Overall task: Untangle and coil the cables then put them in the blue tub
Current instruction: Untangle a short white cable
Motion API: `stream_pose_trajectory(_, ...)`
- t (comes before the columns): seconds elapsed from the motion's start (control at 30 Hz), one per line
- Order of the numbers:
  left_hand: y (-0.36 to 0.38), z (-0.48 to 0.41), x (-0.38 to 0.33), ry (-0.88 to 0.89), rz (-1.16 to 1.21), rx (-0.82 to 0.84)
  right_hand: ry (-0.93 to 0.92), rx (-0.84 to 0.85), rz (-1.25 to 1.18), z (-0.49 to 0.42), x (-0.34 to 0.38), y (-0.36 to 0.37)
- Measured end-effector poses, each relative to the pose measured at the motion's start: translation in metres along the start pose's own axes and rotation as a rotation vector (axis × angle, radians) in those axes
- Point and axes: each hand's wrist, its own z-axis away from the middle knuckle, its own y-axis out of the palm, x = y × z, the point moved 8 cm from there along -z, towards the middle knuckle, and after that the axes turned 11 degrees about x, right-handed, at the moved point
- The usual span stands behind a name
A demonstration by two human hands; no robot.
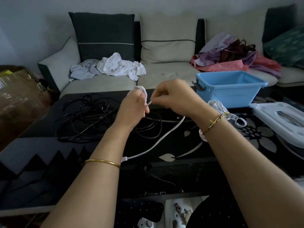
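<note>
Pinching a white cable (pixel 166 135) in both hands: left hand (pixel 133 107) is clasping its small coil, right hand (pixel 176 96) is gripping the strand | tail is trailing onto the black table (pixel 74 148) | tangled black cables (pixel 85 116) are lying left | blue tub (pixel 227 96) is sitting far right.

A home living room: a cushioned sofa (pixel 153 74) strewn with clothes (pixel 115 66) behind a low coffee table (pixel 189 145).

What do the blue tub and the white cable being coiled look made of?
The blue tub looks like moulded plastic: smooth uniform walls, soft sheen. The white cable has a flexible matte sheath, plastic or braid; too blurred to tell.
</note>
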Motion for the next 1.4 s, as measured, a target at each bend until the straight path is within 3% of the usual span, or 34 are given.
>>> stream_pose_trajectory(0.13,0.021,-0.001,-0.001,-0.132,0.082,0.262,-0.005,-0.228,-0.042,0.002,-0.016,-0.019)
stream_pose_trajectory(0.3,0.036,0.011,-0.008,-0.238,0.543,0.448,0.096,-0.385,-0.259,0.004,-0.055,-0.028)
stream_pose_trajectory(0.43,0.044,0.011,-0.019,-0.205,0.930,0.513,0.125,-0.288,-0.368,0.001,-0.064,-0.005)
stream_pose_trajectory(0.67,0.027,0.000,-0.011,-0.176,1.313,0.214,0.224,0.087,-0.492,-0.002,-0.058,0.048)
stream_pose_trajectory(0.83,0.010,0.000,-0.001,-0.169,1.217,-0.002,0.150,0.442,-0.341,0.006,-0.023,0.069)
stream_pose_trajectory(1.07,-0.013,0.000,0.007,-0.100,0.624,-0.228,0.104,0.711,-0.276,0.019,0.003,0.079)
stream_pose_trajectory(1.13,-0.014,0.003,0.009,-0.077,0.431,-0.197,0.039,0.644,-0.159,0.019,0.013,0.066)
stream_pose_trajectory(1.27,0.005,0.004,0.012,-0.181,0.117,0.029,0.007,0.259,-0.109,0.008,0.005,0.020)
stream_pose_trajectory(1.33,0.021,0.003,0.010,-0.238,0.092,0.196,0.013,0.090,-0.062,0.005,-0.007,0.002)
stream_pose_trajectory(1.4,0.033,0.006,0.009,-0.303,0.242,0.325,0.027,-0.034,-0.054,0.005,-0.018,-0.010)
